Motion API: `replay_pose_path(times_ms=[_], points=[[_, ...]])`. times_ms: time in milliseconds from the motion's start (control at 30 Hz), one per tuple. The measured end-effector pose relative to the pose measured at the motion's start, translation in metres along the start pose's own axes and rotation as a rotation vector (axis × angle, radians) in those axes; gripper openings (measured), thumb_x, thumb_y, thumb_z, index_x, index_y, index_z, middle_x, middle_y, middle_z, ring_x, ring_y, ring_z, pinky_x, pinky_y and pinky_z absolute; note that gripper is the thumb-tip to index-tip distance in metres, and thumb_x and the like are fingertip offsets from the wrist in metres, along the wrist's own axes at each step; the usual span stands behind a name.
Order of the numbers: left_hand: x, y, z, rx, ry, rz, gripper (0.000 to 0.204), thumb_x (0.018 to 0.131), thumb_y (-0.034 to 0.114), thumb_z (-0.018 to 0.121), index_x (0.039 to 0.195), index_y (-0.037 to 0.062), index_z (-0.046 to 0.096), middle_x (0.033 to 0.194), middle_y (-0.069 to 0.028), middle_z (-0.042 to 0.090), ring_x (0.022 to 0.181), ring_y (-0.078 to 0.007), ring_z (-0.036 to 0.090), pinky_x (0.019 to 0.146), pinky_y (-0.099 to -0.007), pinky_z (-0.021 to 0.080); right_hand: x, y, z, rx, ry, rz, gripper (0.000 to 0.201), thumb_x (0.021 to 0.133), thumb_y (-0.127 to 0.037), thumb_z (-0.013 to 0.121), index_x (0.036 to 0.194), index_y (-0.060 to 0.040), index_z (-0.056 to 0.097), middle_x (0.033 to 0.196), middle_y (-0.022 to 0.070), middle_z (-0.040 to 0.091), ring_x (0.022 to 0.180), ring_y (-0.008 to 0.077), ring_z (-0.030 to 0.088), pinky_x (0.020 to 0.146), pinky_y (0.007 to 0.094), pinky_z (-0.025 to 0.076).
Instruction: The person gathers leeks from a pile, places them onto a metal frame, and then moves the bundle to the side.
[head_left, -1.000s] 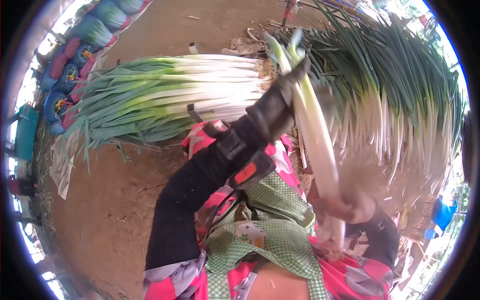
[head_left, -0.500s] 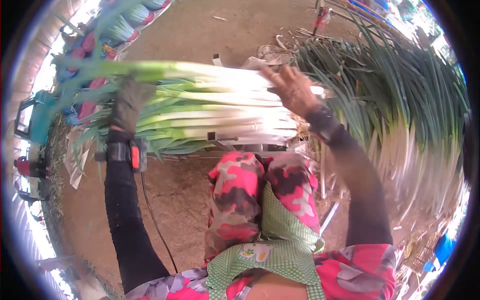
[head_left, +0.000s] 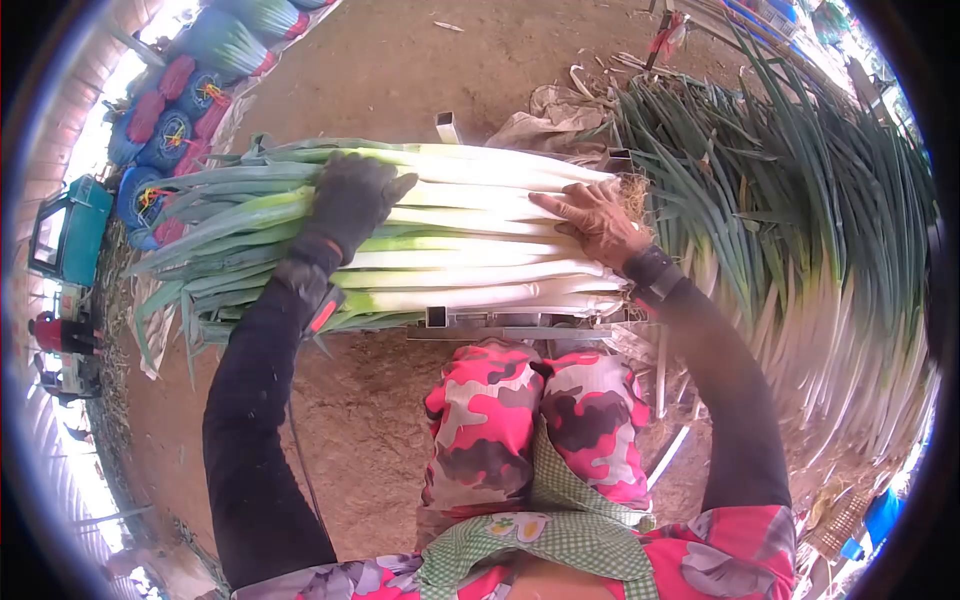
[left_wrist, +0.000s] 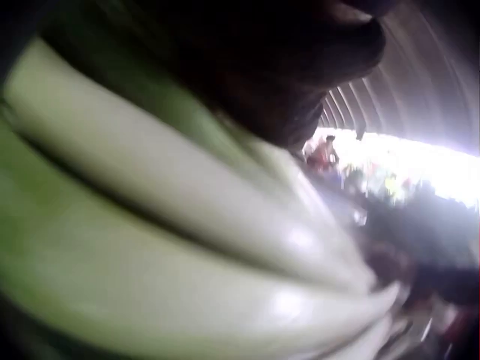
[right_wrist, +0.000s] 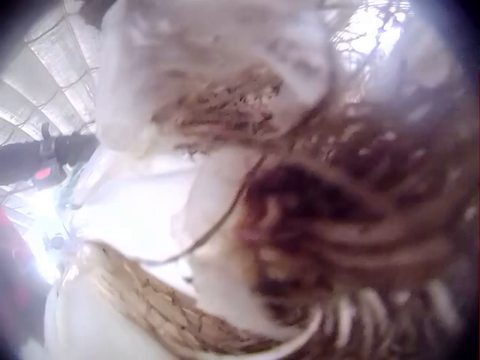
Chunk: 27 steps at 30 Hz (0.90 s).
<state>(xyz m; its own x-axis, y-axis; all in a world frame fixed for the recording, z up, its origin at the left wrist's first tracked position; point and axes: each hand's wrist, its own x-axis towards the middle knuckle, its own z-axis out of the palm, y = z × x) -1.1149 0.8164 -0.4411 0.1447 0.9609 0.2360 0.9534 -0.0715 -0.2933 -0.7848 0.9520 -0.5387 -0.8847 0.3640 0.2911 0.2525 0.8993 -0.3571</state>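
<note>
A thick layer of leeks (head_left: 470, 245) lies crosswise on a metal frame (head_left: 520, 333), green leaves to the left and white stems and roots to the right. My left hand (head_left: 352, 200), in a dark glove, rests on top where green turns to white, its thumb pointing right. Bare and with fingers extended, my right hand (head_left: 597, 222) lies on the white stems close to the root ends. The left wrist view has pale stems (left_wrist: 195, 225) below the dark glove (left_wrist: 277, 67). Blurred roots (right_wrist: 352, 217) and white stem ends fill the right wrist view.
A large heap of leeks (head_left: 790, 220) lies on the right. Wrapped bundles (head_left: 165, 140) line the far left, by a teal vehicle (head_left: 75, 235). Square metal posts (head_left: 447, 127) rise at the frame's edges. A cable (head_left: 300, 450) hangs from my left wrist, near my knees (head_left: 480, 400).
The leeks, first upright in my hands, have been laid across the layer. My left hand has moved right along it; my right hand has come down onto the stems.
</note>
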Motion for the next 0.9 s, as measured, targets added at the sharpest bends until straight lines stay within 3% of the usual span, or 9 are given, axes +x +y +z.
replay_pose_path(times_ms=[67,133,200,233,433,567,700,833,900], points=[[-0.016,0.013,-0.005,0.011,0.069,-0.051,0.025,0.091,0.032,0.053,0.098,0.0138,0.068,0.088,-0.0087,0.063,0.088,-0.0281,0.057,0.094,-0.048,0.039,-0.009,0.001,0.015,0.121,-0.068,0.061,0.05,0.093,-0.033,0.05,0.142,-0.025,0.044,0.143,0.0053,0.038,0.13,0.0296,0.033,0.11,0.0459,0.022],[-0.029,0.026,-0.001,0.313,-0.157,-0.009,0.025,0.088,0.03,0.055,0.107,0.0186,0.065,0.101,-0.0082,0.061,0.096,-0.0312,0.054,0.096,-0.0547,0.037,-0.019,0.006,0.014,0.13,-0.188,0.072,0.049,0.096,-0.037,0.045,0.143,-0.0237,0.044,0.154,0.0023,0.029,0.14,0.0256,0.023,0.117,0.0453,0.012],[-0.042,0.031,0.014,0.226,-0.081,-0.116,0.033,0.089,0.037,0.054,0.113,0.0165,0.063,0.102,-0.0127,0.06,0.1,-0.0374,0.053,0.098,-0.0584,0.035,-0.031,0.021,0.053,-0.041,-0.096,0.065,0.056,0.088,-0.03,0.052,0.143,-0.0315,0.043,0.151,0.0056,0.032,0.139,0.0295,0.027,0.116,0.0491,0.013],[-0.045,0.032,0.022,0.205,-0.047,-0.15,0.037,0.09,0.04,0.054,0.117,0.0154,0.062,0.103,-0.0149,0.059,0.102,-0.0405,0.053,0.099,-0.0602,0.034,-0.028,0.005,0.04,-0.133,0.178,0.042,0.049,0.089,-0.033,0.052,0.137,-0.0373,0.048,0.136,0.0122,0.045,0.125,0.0308,0.042,0.103,0.0512,0.028],[-0.026,0.028,0.025,0.173,0.021,-0.12,0.029,0.091,0.032,0.055,0.112,0.0126,0.063,0.104,-0.014,0.059,0.099,-0.0331,0.055,0.101,-0.0528,0.037,-0.013,0.02,0.012,0.179,-0.041,0.095,0.05,0.088,-0.023,0.053,0.135,-0.0385,0.051,0.137,0.0159,0.044,0.119,0.0342,0.045,0.1,0.0507,0.029],[-0.035,0.042,0.026,0.324,0.197,-0.109,0.027,0.09,0.029,0.059,0.112,0.0133,0.062,0.104,-0.0104,0.058,0.099,-0.0301,0.055,0.101,-0.0516,0.038,-0.056,-0.006,-0.001,0.031,0.221,0.213,0.059,0.082,-0.018,0.059,0.138,-0.0337,0.047,0.138,0.0175,0.044,0.122,0.0382,0.044,0.103,0.0536,0.033],[-0.03,0.035,0.034,0.245,0.183,-0.075,0.025,0.093,0.023,0.055,0.115,0.0101,0.06,0.107,-0.0097,0.057,0.105,-0.0284,0.053,0.103,-0.049,0.036,-0.164,0.034,-0.025,0.335,0.46,0.522,0.056,0.079,-0.004,0.062,0.133,-0.0156,0.052,0.131,0.017,0.05,0.122,0.0366,0.047,0.103,0.043,0.041],[-0.032,0.03,0.029,0.203,0.129,-0.084,0.027,0.095,0.022,0.053,0.118,0.009,0.06,0.109,-0.0103,0.057,0.107,-0.0297,0.052,0.103,-0.0481,0.036,-0.331,0.118,-0.018,-0.222,0.513,1.064,0.055,0.074,0.001,0.058,0.128,-0.0044,0.053,0.122,0.021,0.055,0.118,0.0332,0.051,0.101,0.041,0.042],[-0.037,0.019,0.04,0.227,0.127,-0.108,0.03,0.092,0.022,0.06,0.121,0.0145,0.062,0.114,-0.0058,0.059,0.112,-0.0271,0.053,0.103,-0.0474,0.037,-0.388,0.135,-0.064,-0.656,0.584,1.063,0.052,0.073,-0.001,0.058,0.124,-0.0084,0.054,0.123,0.0177,0.055,0.112,0.0363,0.052,0.09,0.0438,0.047]])
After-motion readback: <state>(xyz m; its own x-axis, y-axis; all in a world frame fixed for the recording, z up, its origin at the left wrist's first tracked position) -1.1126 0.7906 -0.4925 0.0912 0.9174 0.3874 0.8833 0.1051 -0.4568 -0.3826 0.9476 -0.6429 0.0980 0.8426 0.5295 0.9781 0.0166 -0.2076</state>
